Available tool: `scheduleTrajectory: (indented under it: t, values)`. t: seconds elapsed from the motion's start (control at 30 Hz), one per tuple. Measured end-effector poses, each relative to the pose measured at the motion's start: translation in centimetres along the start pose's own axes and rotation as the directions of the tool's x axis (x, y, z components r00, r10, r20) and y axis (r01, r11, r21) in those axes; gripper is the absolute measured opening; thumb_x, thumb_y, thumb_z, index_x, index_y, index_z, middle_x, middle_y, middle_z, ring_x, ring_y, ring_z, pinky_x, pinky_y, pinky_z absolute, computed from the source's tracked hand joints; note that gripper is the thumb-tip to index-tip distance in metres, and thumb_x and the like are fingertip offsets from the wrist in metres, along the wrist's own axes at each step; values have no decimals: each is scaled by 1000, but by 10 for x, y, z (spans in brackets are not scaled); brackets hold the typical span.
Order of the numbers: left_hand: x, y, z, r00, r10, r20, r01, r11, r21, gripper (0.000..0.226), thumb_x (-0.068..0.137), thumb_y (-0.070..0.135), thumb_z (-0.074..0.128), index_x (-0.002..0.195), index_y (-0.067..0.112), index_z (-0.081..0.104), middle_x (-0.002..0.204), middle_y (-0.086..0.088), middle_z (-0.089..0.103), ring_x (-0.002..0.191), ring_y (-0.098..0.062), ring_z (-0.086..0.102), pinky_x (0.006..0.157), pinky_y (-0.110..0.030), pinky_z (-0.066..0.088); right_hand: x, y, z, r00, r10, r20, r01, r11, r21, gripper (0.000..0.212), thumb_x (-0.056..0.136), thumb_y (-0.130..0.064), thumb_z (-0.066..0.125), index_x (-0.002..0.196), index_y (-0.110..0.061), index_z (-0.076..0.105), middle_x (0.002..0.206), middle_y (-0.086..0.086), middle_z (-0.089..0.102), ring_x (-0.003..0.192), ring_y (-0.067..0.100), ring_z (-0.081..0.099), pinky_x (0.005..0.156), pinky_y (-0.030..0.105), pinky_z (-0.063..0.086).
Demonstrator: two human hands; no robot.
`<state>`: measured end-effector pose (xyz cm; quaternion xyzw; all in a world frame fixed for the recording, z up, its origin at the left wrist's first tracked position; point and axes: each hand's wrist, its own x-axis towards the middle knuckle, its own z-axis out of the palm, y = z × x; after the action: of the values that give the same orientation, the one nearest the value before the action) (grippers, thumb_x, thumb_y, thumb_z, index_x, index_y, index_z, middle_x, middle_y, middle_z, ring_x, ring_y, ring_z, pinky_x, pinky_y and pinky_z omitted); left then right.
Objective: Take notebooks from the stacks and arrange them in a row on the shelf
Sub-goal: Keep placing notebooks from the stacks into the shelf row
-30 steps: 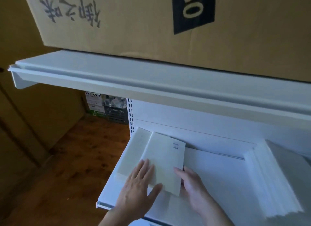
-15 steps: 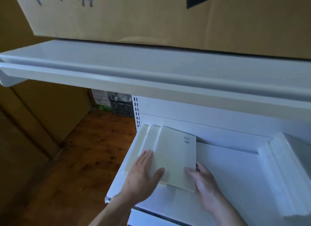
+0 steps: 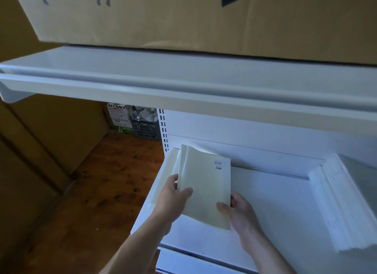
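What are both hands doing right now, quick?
Left hand: grips the left edge of the top notebook, thumb on its cover.
Right hand: pinches that notebook's lower right corner.

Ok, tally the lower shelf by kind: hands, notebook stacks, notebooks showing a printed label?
labelled notebook: 1
notebook stack: 1
hands: 2, left hand and right hand, both gripping that notebook
Total: 4

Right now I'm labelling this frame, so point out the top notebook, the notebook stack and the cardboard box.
top notebook (image 3: pixel 206 188): head view, middle of its cream cover.
notebook stack (image 3: pixel 346 202): head view, middle of the white pile.
cardboard box (image 3: pixel 183 18): head view, its brown front face.
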<state>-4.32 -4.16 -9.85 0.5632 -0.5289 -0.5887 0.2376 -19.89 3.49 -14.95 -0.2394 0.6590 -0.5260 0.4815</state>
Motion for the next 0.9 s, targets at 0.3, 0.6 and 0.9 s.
scheduleTrajectory:
  t: [0.3,0.6,0.9]
  values:
    - [-25,-20,0,987,119,107,-87,961,-263,40,93,6,52,123,32,47,107,-5,67,100,-31,61,82,-46,56,-34,-9,-8,961,-250,-122,234,964,-127,36,79,-7,62,109,-27,66,96,-3,75,89,18,69,81,39,52]
    - [-45,-23,53,931,248,268,-147,926,-347,23,97,26,53,118,36,52,107,1,68,91,-15,65,77,-36,56,-95,-29,-49,904,-332,-269,299,941,-155,39,96,-14,55,129,-34,52,119,-17,66,107,1,62,93,25,47]
    - [-86,23,159,795,403,452,-269,904,-333,24,99,34,50,122,40,46,116,7,62,103,-16,63,79,-34,57,-150,-60,-158,752,-451,-480,234,864,-445,35,96,-23,52,128,-39,47,112,-28,60,95,-12,58,75,17,47]
